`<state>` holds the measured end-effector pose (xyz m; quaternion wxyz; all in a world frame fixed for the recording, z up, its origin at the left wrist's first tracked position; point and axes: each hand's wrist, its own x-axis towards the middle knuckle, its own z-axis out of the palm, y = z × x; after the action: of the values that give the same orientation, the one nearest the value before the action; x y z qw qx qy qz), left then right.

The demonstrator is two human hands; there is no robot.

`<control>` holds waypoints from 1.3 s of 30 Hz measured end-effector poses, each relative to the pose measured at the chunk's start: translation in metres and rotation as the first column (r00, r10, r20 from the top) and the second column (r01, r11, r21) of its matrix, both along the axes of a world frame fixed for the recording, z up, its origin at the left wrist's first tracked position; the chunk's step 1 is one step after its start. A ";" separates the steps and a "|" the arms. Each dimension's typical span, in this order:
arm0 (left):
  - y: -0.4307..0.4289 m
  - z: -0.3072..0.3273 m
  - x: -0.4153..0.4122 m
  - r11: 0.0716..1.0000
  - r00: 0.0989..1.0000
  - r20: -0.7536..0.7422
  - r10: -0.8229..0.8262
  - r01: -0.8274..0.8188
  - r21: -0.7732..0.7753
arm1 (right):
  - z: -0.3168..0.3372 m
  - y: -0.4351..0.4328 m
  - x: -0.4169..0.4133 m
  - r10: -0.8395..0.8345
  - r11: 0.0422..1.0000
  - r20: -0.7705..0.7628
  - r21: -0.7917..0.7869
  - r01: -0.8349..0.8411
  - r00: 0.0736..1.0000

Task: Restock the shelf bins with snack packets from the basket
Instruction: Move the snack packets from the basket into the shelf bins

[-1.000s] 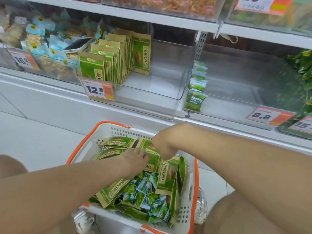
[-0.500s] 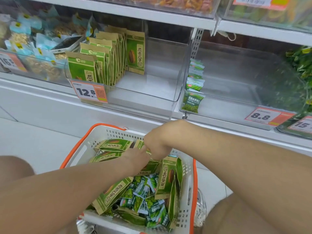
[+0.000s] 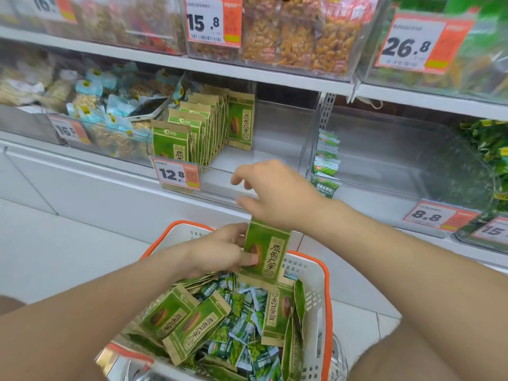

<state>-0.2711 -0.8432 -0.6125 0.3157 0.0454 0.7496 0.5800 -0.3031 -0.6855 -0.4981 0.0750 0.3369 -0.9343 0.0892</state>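
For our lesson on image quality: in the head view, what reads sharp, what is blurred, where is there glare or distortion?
Head view: print on the held packet and 12.8 price tag is sharp; the top-shelf bins look soft; the clear bin wall carries milky glare; the shelf edge runs slanted.

Green-and-tan packet (image 3: 266, 250), white basket (image 3: 305, 273) with orange rim, orange-and-white price tags (image 3: 178, 174), pale-blue wrappers (image 3: 116, 105)

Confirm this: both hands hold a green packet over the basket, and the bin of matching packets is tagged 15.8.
Wrong on the price. In the head view the tag on the bin of matching packets reads 12.8, not 15.8. The rest stands: the left hand and right hand hold a green packet over the basket.
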 end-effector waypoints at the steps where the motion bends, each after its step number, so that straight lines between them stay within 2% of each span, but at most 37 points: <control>1: 0.001 0.008 0.003 0.994 0.998 -0.019 0.052 -0.049 0.098 | 0.002 0.001 0.000 -0.046 0.998 -0.023 -0.033 0.045 0.999; 4: 0.003 0.031 0.005 0.900 0.948 -0.037 0.315 -0.286 0.328 | 0.008 0.002 -0.005 -0.196 0.963 -0.027 -0.194 0.188 0.980; 7: 0.000 0.048 0.003 0.751 0.849 0.035 0.528 -0.486 0.448 | 0.011 0.005 -0.012 -0.188 0.903 0.112 -0.372 0.216 0.976; 10: 0.000 0.065 -0.001 0.728 0.824 0.015 0.566 -0.508 0.461 | 0.011 0.006 -0.015 -0.161 0.862 0.178 -0.453 0.227 0.971; 13: 0.001 0.075 -0.004 0.731 0.770 -0.116 0.627 -0.531 0.429 | 0.003 -0.001 -0.016 -0.135 0.837 0.198 -0.502 0.219 0.971; 16: -0.001 0.079 -0.007 0.709 0.697 -0.199 0.688 -0.589 0.387 | -0.008 -0.011 -0.020 -0.124 0.727 0.284 -0.627 0.282 0.951; 18: -0.003 0.082 -0.014 0.656 0.639 -0.196 0.744 -0.641 0.399 | -0.015 -0.016 -0.025 -0.106 0.665 0.362 -0.666 0.337 0.926; 20: -0.006 0.091 -0.023 0.584 0.582 -0.151 0.799 -0.691 0.426 | -0.018 -0.022 -0.027 -0.058 0.674 0.440 -0.645 0.360 0.896; 22: -0.010 0.099 -0.034 0.570 0.564 -0.154 0.811 -0.705 0.422 | -0.018 -0.028 -0.028 -0.054 0.669 0.448 -0.647 0.366 0.892; 23: -0.012 0.104 -0.040 0.594 0.569 -0.191 0.799 -0.703 0.390 | -0.018 -0.031 -0.031 -0.082 0.658 0.424 -0.657 0.369 0.902; 25: -0.018 0.113 -0.051 0.653 0.550 -0.377 0.746 -0.717 0.245 | -0.015 -0.034 -0.043 -0.184 0.621 0.380 -0.670 0.407 0.906; 27: -0.028 0.119 -0.062 0.649 0.460 -0.618 0.638 -0.753 0.110 | -0.010 -0.037 -0.062 -0.298 0.547 0.403 -0.671 0.501 0.865; 31: -0.049 0.121 -0.082 0.601 0.351 -0.902 0.251 -0.787 -0.138 | -0.004 -0.038 -0.104 -0.439 0.312 0.498 -0.696 0.646 0.748; 33: -0.056 0.115 -0.088 0.529 0.305 -0.950 0.059 -0.817 -0.230 | -0.007 -0.039 -0.123 -0.445 0.243 0.531 -0.703 0.668 0.721; 35: -0.063 0.110 -0.095 0.454 0.297 -0.949 -0.107 -0.835 -0.312 | -0.015 -0.045 -0.141 -0.444 0.216 0.541 -0.709 0.671 0.714; 37: -0.067 0.106 -0.103 0.394 0.315 -0.931 -0.187 -0.844 -0.364 | -0.024 -0.052 -0.157 -0.442 0.196 0.537 -0.724 0.661 0.719; 39: -0.070 0.103 -0.111 0.360 0.346 -0.918 -0.195 -0.845 -0.395 | -0.027 -0.058 -0.166 -0.472 0.246 0.508 -0.709 0.662 0.720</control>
<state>-0.3821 -0.9134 -0.5092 -0.3041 -0.0215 0.9510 0.0508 -0.4692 -0.7433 -0.5246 0.1691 -0.1198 -0.8168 0.5384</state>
